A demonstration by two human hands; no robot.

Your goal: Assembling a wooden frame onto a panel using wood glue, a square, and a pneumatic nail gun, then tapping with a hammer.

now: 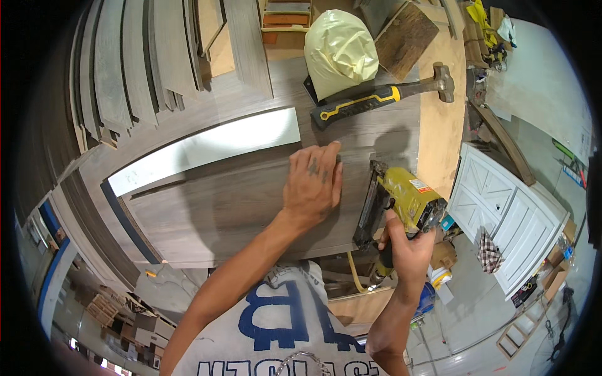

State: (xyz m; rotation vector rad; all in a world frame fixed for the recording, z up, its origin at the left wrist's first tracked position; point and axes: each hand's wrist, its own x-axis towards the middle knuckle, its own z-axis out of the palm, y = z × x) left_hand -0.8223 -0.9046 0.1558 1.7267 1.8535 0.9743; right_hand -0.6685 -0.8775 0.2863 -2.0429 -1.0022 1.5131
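Note:
My left hand [313, 180] lies on a grey wood-grain panel [238, 219], fingers stretched forward and laid on its surface. It grips nothing that I can see. In my right hand [406, 247] is a yellow nail gun [407, 194], the fingers wrapped round its handle. The gun's black nose and magazine rest against or just over the panel's right end; contact cannot be made out. A white strip [213, 147] lies along the panel beyond my left hand. Farther off is a hammer [376, 103] with a black and yellow handle, beside a pale yellow plastic-wrapped bundle [342, 53].
Several grey boards [132, 69] stand in a row at the far left. A dark wood block [406, 39] sits beyond the hammer. A yellow hose [355, 272] hangs by the near edge. On the right, a white panelled door piece [501, 213] stands on the floor.

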